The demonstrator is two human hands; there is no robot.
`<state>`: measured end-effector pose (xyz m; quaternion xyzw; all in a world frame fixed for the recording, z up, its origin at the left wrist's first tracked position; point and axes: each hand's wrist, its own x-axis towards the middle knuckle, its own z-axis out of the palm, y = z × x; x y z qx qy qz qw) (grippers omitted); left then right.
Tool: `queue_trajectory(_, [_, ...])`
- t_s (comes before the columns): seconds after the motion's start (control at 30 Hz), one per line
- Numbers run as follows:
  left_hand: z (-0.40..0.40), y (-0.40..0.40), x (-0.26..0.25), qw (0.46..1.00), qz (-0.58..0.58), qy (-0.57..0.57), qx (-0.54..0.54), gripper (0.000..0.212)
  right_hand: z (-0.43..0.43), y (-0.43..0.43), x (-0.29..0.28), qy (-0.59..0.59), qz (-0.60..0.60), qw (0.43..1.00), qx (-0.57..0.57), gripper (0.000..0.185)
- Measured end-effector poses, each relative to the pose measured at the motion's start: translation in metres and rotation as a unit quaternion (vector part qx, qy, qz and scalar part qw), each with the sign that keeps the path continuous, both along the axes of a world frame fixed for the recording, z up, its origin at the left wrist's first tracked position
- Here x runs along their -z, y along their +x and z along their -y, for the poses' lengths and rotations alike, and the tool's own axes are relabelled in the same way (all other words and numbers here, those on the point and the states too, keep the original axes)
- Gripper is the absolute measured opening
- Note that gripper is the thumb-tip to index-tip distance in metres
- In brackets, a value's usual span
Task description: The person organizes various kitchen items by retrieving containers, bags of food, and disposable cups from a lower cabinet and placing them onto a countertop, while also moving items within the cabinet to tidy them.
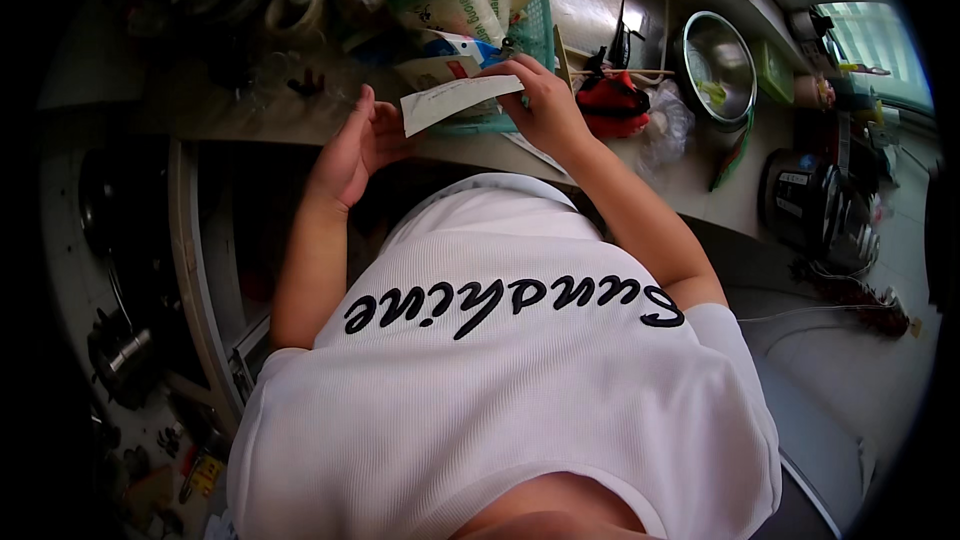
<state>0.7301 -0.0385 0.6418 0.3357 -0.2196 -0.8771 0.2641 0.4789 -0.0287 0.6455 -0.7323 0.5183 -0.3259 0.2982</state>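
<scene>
My right hand [546,99] pinches one end of a white paper slip or flat packet [457,103] that bears small writing. The slip stretches left from my fingers, above the front edge of the counter. My left hand [361,139] is beside its free end, thumb raised and fingers apart, with nothing in it. Just behind the slip, a teal plastic basket [537,24] holds several clear and green food bags [450,4]. A blue and white packet [459,45] lies in front of those bags, partly hidden by the slip and my right hand.
Right of the basket lie a red and black bag-like item [615,109] and crumpled clear plastic [666,120]. A steel bowl [718,71] with a green leaf stands farther right, near a dark appliance [799,195]. Jars [296,11] crowd the left. Below the counter [262,124] is a dark opening.
</scene>
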Motion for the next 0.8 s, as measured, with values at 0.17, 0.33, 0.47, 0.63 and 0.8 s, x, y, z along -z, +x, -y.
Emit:
queue_trajectory(0.17, [0.005, -0.010, 0.086, 0.893, 0.373, -0.247, -0.056, 0.051, 0.006, -0.013, 0.051, 0.038, -0.096, 0.995, 0.002, 0.013])
queue_trajectory(0.33, [0.020, -0.036, 0.108, 0.762, 0.516, -0.391, 0.002, 0.062, -0.002, -0.010, 0.052, 0.039, -0.077, 0.994, 0.060, 0.016])
queue_trajectory(0.47, [0.016, -0.060, 0.086, 0.775, 0.433, -0.453, -0.081, 0.041, -0.006, -0.018, 0.069, 0.000, -0.071, 0.993, 0.096, 0.015])
queue_trajectory(0.63, [0.028, -0.053, 0.096, 0.853, 0.332, -0.385, -0.118, 0.026, -0.015, -0.010, 0.077, 0.086, 0.064, 0.987, 0.118, 0.021])
queue_trajectory(0.8, [0.020, -0.048, 0.095, 0.794, 0.416, -0.426, -0.121, 0.035, -0.013, -0.008, 0.097, 0.060, -0.052, 0.991, 0.107, 0.027])
